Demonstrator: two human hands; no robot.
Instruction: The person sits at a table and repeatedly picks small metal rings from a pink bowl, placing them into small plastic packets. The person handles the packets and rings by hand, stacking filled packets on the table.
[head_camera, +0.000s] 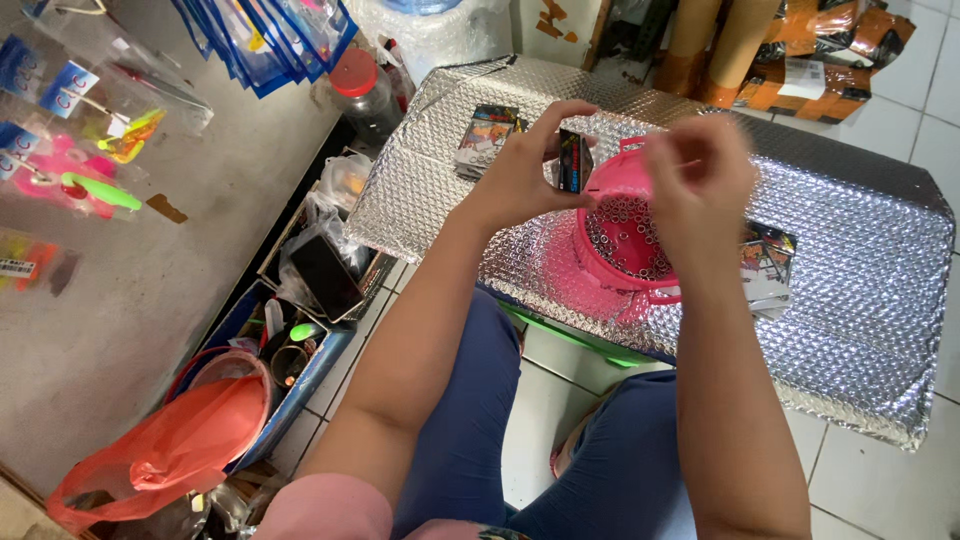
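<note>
1. Sitting with my knees in blue trousers under me, I see an orange plastic bag (165, 450) lining a bin at my lower left, beside a blue crate (300, 385) of odds and ends.
2. My left hand (520, 175) pinches a small dark box (574, 160) with bright printing between thumb and fingertips, holding it upright just above the pink basket (620, 240).
3. My right hand (700, 175) is blurred; its fingers look drawn together near the box, but I cannot tell whether they grip anything.
4. The pink basket stands on the table (860, 260), which is covered in silver bubble foil, and holds many small ring-shaped pieces.
5. A stack of flat printed packets (768, 270) lies just right of the basket, partly behind my right wrist; another printed packet (487, 135) lies on the foil to the left.
6. A jar with a red lid (362, 95) stands past the table's left edge.
7. Blue-edged clear packets (270, 40) hang at upper left; orange-wrapped bundles (830, 60) lie at far right.
</note>
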